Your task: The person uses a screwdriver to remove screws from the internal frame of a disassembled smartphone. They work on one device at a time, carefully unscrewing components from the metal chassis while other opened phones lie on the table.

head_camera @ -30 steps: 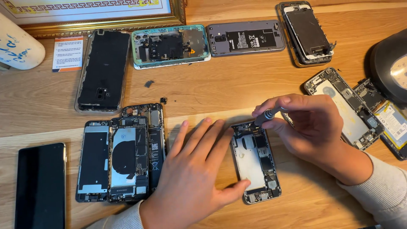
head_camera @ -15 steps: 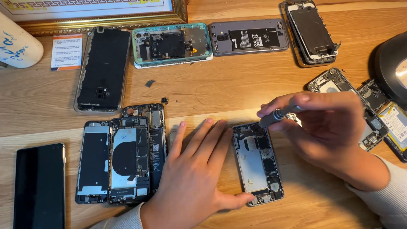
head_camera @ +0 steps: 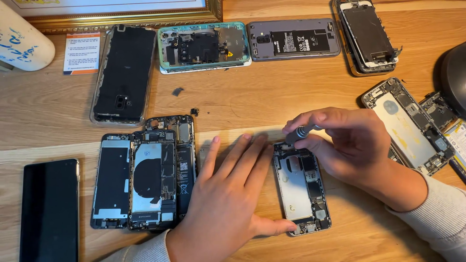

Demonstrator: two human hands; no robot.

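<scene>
An opened phone body (head_camera: 302,190) with bare circuit parts lies on the wooden table (head_camera: 252,104) in front of me. My left hand (head_camera: 228,194) lies flat beside it, fingers spread, thumb pressed against its lower left edge. My right hand (head_camera: 347,143) hovers over the phone's top end, its fingers closed around a small grey screwdriver (head_camera: 300,133) whose tip points down at the upper left corner of the phone.
Several dismantled phones lie around: a stack (head_camera: 145,177) at the left, a black phone (head_camera: 48,208) at far left, a row (head_camera: 204,46) along the back, and more open ones (head_camera: 407,123) at the right. Small loose parts (head_camera: 178,91) sit mid-table. A white cylinder (head_camera: 22,41) stands back left.
The right hand with the screwdriver shifted slightly over the top of the phone. The left hand stayed flat beside it, holding it steady.
</scene>
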